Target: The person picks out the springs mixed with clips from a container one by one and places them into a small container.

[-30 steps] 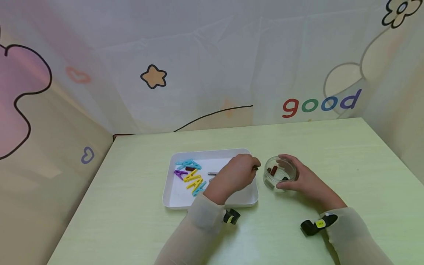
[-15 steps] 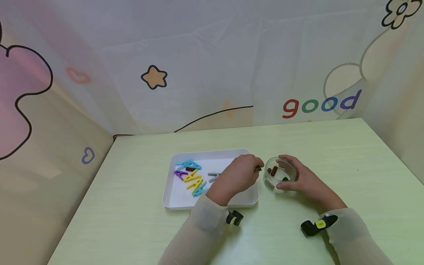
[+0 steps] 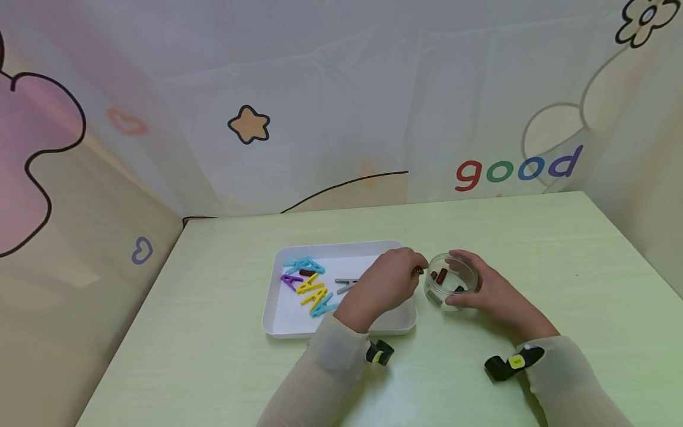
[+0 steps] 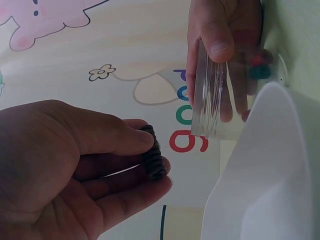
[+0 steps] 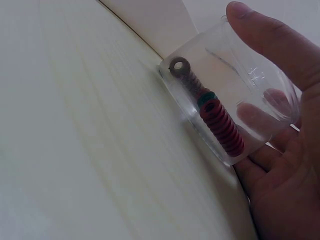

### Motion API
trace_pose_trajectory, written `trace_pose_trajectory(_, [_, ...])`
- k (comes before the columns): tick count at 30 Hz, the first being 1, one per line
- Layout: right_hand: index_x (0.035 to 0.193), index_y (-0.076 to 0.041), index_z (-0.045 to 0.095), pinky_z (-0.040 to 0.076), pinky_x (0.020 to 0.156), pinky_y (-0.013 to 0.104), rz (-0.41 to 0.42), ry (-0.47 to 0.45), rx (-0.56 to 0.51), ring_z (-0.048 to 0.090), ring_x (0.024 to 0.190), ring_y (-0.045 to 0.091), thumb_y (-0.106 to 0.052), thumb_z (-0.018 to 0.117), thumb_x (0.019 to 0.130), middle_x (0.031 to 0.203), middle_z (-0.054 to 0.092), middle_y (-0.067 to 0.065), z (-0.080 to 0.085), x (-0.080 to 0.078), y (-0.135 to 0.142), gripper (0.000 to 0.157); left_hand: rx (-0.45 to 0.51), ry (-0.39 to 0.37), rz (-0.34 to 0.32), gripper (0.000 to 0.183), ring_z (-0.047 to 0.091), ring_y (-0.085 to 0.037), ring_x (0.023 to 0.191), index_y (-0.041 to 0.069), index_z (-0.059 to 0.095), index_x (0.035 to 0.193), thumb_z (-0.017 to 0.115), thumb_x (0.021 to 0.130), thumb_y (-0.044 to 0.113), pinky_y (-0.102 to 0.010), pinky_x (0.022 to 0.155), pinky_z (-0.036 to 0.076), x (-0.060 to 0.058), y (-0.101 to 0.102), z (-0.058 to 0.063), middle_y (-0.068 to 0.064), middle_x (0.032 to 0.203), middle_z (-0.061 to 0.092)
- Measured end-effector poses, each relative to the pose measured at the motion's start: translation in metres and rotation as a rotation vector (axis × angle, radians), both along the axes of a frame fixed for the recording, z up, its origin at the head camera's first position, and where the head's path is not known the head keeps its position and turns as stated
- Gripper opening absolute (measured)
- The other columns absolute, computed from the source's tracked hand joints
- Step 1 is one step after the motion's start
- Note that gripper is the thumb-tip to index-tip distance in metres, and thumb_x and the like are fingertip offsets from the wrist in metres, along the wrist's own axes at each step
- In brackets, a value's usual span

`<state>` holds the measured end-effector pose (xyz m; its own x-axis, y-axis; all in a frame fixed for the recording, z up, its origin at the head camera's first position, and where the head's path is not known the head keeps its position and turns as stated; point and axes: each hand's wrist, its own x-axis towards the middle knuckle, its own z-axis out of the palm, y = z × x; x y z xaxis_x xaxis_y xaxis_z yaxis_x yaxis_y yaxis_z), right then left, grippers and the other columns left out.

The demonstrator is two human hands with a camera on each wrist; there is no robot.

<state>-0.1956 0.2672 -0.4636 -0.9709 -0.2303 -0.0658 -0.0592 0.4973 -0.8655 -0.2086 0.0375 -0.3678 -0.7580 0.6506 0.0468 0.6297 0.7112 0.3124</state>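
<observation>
My left hand [image 3: 381, 284] is over the right side of the white tray [image 3: 274, 320]. Between its thumb and fingers it pinches a dark coil spring [image 4: 153, 152], close to the left rim of a clear round jar [image 3: 434, 293]. My right hand [image 3: 488, 287] grips the jar from the right, thumb at the near side and fingers round the far side. Several springs lie in the jar: in the right wrist view a red spring [image 5: 222, 127], a green one [image 5: 205, 98] and a greyish-brown one [image 5: 186, 75] show through the wall.
In the tray lie light-blue clothespins [image 3: 304, 264], yellow clothespins [image 3: 309, 283], a purple clothespin [image 3: 290, 280], grey clothespins [image 3: 345, 284] partly behind my left hand, and a dark red spring [image 3: 306, 273]. The pale green table [image 3: 213, 332] meets a printed backdrop at its far edge.
My left hand has moved a little to the right with the spring, from above the tray's right edge toward the jar. The right hand and the jar have stayed in place.
</observation>
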Motion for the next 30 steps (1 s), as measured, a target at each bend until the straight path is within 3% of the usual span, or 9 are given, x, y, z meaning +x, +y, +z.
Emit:
trace_pose_trajectory(11, [0.151, -0.023, 0.021, 0.022, 0.112, 0.066, 0.005, 0.005, -0.002, 0.029, 0.143, 0.037, -0.041, 0.081, 0.076, 0.155, 0.035, 0.011, -0.0001, 0.0000, 0.0010, 0.098, 0.013, -0.007, -0.015, 0.029, 0.062, -0.012, 0.105, 0.012, 0.071, 0.116, 0.048, 0.098, 0.007, -0.024, 0.094, 0.050, -0.0015, 0.0043, -0.0035, 0.001, 0.113, 0.069])
trace_pose_trajectory(30, [0.151, -0.024, 0.022, 0.021, 0.112, 0.066, 0.009, -0.002, -0.016, 0.028, 0.143, 0.037, -0.041, 0.081, 0.076, 0.155, 0.035, 0.011, -0.0014, -0.0004, 0.0015, 0.096, 0.035, -0.006, -0.032, 0.029, 0.062, -0.012, 0.103, 0.012, 0.071, 0.114, 0.050, 0.096, 0.005, -0.023, 0.092, 0.050, 0.0002, 0.0077, -0.0049, 0.001, 0.112, 0.069])
